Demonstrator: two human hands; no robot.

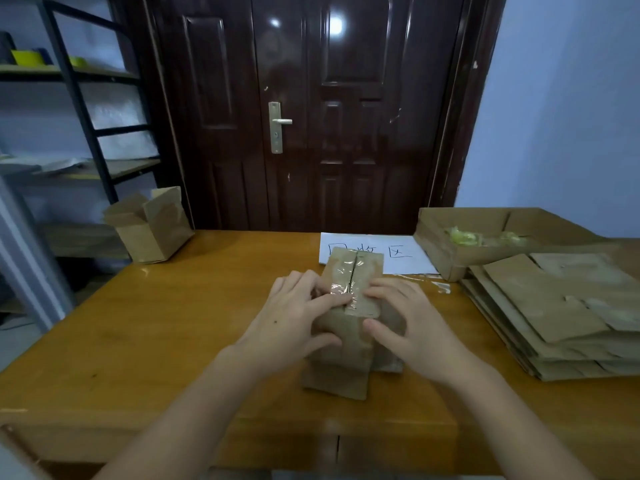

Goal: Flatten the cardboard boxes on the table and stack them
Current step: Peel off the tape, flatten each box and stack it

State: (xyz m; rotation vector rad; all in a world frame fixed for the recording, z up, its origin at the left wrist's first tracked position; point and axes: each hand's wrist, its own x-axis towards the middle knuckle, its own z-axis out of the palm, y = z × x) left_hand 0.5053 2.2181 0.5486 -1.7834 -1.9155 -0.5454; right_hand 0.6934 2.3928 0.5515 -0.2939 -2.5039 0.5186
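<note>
- A dark brown double door [311,109] fills the far wall, with a brass handle [277,126] on its left leaf.
- A wooden table [173,323] spreads across the lower part of the view, its near edge close to the person.
- A black metal shelf unit [86,109] stands at far left; what sits on its shelves is too blurred to name.
- A stack of flattened boxes [554,313] lies on the right side of the table, tilted a little relative to the table's edge.
- An open shallow carton [450,251] sits behind that stack, with crumpled yellowish tape inside.
- An open box [152,226] with its flaps up stands at the table's far left corner.
- A white sheet of paper [391,254] with handwritten characters lies at the far middle, partly covered by the box being worked on.
- A small cardboard box [349,341] stands at the table's centre, its taped seam facing up and its lower flaps splayed toward the person.
- The left hand [298,323] grips the box's left side, fingers curled over the top onto the clear tape, thumb against the near face.
- The right hand [405,323] grips the right side likewise, fingertips at the seam and thumb on the near face.
</note>
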